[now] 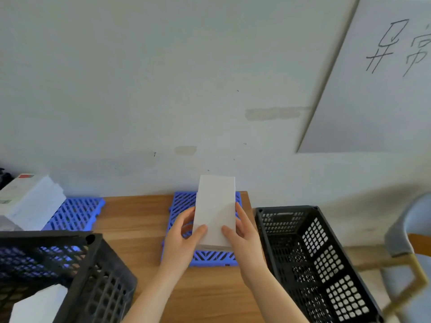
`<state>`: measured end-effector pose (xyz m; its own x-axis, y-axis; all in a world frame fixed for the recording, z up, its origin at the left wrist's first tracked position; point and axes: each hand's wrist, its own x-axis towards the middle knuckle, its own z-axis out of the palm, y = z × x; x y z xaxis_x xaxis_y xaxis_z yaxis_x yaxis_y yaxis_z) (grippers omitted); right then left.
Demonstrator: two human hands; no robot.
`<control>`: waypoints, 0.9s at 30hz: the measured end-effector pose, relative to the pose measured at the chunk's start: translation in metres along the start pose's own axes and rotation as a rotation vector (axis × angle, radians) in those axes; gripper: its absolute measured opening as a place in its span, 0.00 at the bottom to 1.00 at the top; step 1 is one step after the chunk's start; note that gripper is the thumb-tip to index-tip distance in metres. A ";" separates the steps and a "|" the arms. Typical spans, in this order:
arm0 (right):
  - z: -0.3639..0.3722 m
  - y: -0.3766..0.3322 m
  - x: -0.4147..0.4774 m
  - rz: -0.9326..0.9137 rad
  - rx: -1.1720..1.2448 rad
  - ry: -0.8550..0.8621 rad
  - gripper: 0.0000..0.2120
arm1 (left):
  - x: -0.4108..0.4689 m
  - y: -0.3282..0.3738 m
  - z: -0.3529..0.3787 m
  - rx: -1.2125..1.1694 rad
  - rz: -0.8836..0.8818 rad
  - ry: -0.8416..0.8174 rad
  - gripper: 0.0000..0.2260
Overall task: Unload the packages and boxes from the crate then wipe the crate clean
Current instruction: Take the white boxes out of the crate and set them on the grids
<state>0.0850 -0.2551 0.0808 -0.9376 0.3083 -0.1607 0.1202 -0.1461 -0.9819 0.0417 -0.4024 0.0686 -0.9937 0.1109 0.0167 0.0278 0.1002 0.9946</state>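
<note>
White box (215, 209) sits gripped between my left hand (180, 243) and right hand (245, 236), thumbs on top, over the blue pallet (184, 201) on the wooden table (137, 220), between two black crates (303, 252).

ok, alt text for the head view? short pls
The left hand and right hand grip a plain white box over a blue grid pallet on a wooden table. A black crate stands at the right; a second black crate at lower left holds a white package. A stack of white boxes sits at far left.
</note>
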 end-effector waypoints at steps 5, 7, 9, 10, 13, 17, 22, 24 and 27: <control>0.003 0.028 0.058 0.117 -0.085 0.001 0.28 | 0.052 -0.038 0.009 0.007 -0.094 -0.026 0.19; 0.005 0.041 0.080 0.159 -0.110 0.000 0.28 | 0.070 -0.054 0.011 0.004 -0.133 -0.028 0.19; 0.007 0.054 0.102 0.192 -0.130 0.005 0.29 | 0.085 -0.070 0.012 -0.006 -0.175 -0.032 0.19; 0.009 0.061 0.111 0.211 -0.143 0.005 0.29 | 0.091 -0.078 0.013 -0.007 -0.196 -0.033 0.19; 0.015 0.079 0.134 0.271 -0.179 0.012 0.29 | 0.105 -0.099 0.013 -0.016 -0.261 -0.023 0.18; 0.020 0.097 0.151 0.332 -0.217 0.027 0.29 | 0.119 -0.123 0.014 0.021 -0.307 -0.039 0.19; 0.021 0.114 0.156 0.357 -0.246 0.032 0.30 | 0.127 -0.138 0.016 0.065 -0.309 -0.055 0.19; 0.021 0.117 0.159 0.375 -0.245 0.017 0.30 | 0.129 -0.143 0.016 0.065 -0.305 -0.068 0.20; 0.021 0.117 0.160 0.395 -0.221 0.003 0.29 | 0.129 -0.147 0.016 0.064 -0.318 -0.078 0.22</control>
<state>-0.0581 -0.2425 -0.0577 -0.8048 0.2718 -0.5276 0.5358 -0.0494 -0.8429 -0.0887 -0.3870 -0.0773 -0.9423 0.1395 -0.3043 -0.2733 0.2040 0.9400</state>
